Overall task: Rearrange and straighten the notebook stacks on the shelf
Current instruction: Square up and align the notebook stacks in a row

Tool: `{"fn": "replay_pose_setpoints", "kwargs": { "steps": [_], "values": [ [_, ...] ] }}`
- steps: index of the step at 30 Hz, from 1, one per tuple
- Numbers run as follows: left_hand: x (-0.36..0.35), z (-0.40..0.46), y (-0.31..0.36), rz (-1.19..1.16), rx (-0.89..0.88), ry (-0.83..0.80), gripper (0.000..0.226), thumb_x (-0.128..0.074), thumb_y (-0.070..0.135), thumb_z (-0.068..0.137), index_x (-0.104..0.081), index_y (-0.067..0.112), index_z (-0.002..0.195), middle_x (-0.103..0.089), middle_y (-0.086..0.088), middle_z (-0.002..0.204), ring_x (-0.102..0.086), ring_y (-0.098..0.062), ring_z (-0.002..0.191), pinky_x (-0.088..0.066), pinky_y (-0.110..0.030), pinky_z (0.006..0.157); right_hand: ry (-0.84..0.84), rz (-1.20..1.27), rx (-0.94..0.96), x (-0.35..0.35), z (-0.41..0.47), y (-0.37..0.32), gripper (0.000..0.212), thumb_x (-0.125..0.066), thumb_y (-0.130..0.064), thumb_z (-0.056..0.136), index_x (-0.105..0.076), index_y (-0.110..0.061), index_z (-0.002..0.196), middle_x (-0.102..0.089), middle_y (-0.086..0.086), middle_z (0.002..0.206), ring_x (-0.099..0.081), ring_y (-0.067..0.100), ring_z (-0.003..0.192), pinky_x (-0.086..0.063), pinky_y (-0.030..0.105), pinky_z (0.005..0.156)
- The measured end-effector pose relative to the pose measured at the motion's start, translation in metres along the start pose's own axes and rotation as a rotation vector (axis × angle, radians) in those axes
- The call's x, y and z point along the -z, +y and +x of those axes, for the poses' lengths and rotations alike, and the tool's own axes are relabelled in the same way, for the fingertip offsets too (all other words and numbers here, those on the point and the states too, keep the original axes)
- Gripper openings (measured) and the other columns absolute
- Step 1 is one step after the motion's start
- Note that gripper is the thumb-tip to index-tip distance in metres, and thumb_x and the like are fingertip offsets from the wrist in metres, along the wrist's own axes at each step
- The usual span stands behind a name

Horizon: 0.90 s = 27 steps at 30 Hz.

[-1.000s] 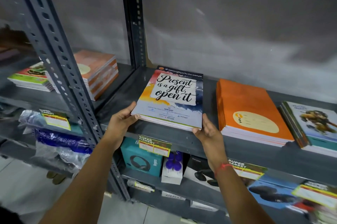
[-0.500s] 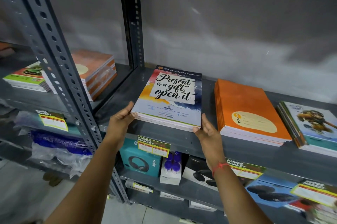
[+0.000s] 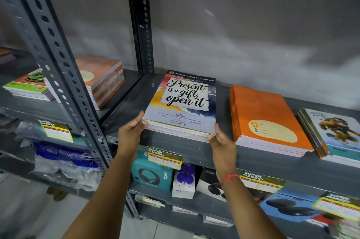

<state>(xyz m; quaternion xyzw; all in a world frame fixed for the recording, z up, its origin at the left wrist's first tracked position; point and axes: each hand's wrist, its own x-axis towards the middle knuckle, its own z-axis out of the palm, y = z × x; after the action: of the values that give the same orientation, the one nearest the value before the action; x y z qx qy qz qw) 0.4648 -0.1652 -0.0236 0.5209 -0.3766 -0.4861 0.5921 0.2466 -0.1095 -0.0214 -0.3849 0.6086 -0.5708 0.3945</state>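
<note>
A stack of notebooks [image 3: 183, 102] with a "Present is a gift, open it" cover lies on the grey metal shelf [image 3: 124, 106]. My left hand [image 3: 129, 132] grips its near left corner, thumb on the cover's edge. My right hand [image 3: 222, 144] holds the near right corner. To the right lie an orange notebook stack [image 3: 266, 120] and a cartoon-cover stack [image 3: 335, 133]. In the left bay sit an orange-brown stack [image 3: 101, 79] and a green-cover stack [image 3: 27, 86].
A perforated steel upright [image 3: 58, 59] slants across the left, and another post [image 3: 141, 24] stands behind the held stack. Below are headphone boxes [image 3: 152, 174], a small white box [image 3: 184, 182], plastic-wrapped goods [image 3: 62, 160] and yellow price tags [image 3: 165, 158].
The stack and both hands stay at the shelf's front edge, almost unmoved. My left thumb now rests at the cover's corner. The camera has drifted slightly.
</note>
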Motion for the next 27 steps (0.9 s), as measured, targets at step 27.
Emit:
{"fn": "replay_pose_setpoints", "kwargs": {
  "steps": [27],
  "values": [
    [-0.0019, -0.0007, -0.0012, -0.054, 0.010, 0.012, 0.041, -0.057, 0.003, 0.088, -0.054, 0.005, 0.128, -0.060, -0.002, 0.119, -0.056, -0.015, 0.109, -0.040, -0.028, 0.099, 0.027, 0.000, -0.019, 0.0013, -0.0009, -0.0023, 0.047, -0.061, -0.010, 0.086, -0.050, -0.014, 0.132, -0.054, 0.000, 0.137, -0.046, 0.002, 0.114, -0.033, 0.017, 0.098]
  ]
}}
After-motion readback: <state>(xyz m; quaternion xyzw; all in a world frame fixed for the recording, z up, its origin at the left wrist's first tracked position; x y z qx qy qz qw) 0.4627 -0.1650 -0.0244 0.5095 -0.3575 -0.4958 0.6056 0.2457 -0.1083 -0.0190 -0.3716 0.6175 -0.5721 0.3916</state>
